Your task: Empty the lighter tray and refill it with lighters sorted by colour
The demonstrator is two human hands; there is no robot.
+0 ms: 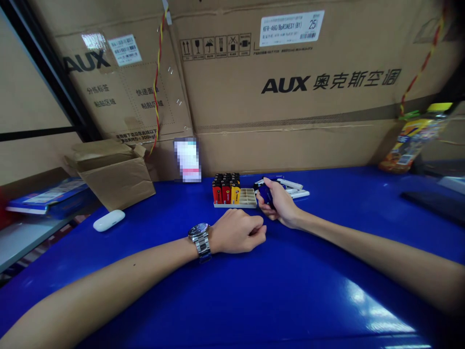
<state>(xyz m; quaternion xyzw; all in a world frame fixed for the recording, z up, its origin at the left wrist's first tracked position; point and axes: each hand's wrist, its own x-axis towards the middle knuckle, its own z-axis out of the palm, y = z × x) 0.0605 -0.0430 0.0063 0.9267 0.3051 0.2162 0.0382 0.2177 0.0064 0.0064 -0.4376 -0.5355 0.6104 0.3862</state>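
My left hand (238, 231) is curled into a loose fist low over the blue table, just in front of a pale compartment tray (236, 206). No object shows in it, and a metal watch (199, 236) is on the wrist. In the tray's left part, lighters (225, 193) with red and yellow bodies and black tops stand upright in rows; the right-hand cells are bare. My right hand (281, 206), beside the tray's right end, is closed round a dark blue lighter (266, 195), partly hidden by the fingers. Several white lighters (296, 189) lie loosely behind that hand.
A phone (188, 160) with a blurred screen leans against the large carton (290, 111) behind the table. On the left are an open cardboard box (118, 177) and a white earbud case (109, 220). A drink bottle (409, 140) and a dark flat object (434, 206) are at right.
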